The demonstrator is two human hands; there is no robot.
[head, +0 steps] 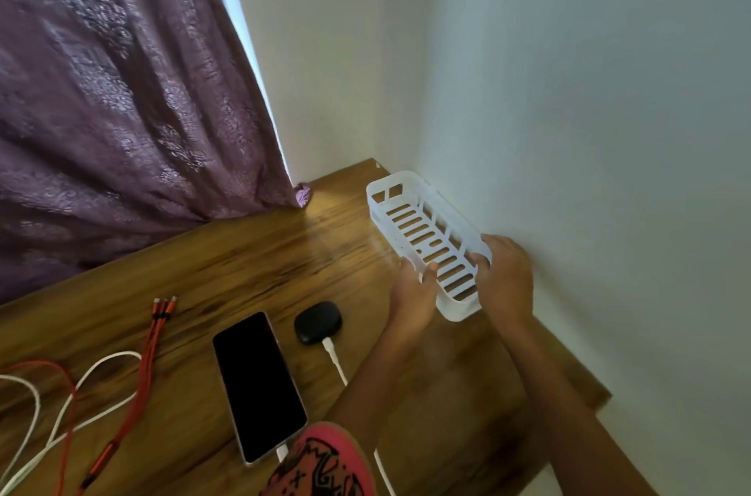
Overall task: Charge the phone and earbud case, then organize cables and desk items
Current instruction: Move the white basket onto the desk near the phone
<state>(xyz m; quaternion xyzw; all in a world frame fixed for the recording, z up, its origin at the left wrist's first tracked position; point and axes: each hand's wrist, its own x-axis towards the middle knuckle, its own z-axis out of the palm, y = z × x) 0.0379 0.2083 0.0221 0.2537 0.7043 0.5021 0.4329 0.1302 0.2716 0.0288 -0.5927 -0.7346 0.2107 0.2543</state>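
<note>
A white slotted plastic basket [400, 207] lies along the wall on the wooden desk [252, 260]. My left hand [414, 298] grips its near left rim, and my right hand [506, 276] grips its near right rim. Nothing lies inside the basket. A phone [258, 386] rests face up with a dark screen and a white cable [282, 454] plugged into its near end. Right of it sits a black earbud case [317, 323] with another white cable [334, 357] plugged in. An orange multi-head cable [151, 345] lies to the left.
A purple curtain [122, 89] hangs over the desk's far left edge. White walls [569, 109] meet at the far corner and bound the desk's right side. Loose white and red cable loops [61, 394] spread over the near left of the desk.
</note>
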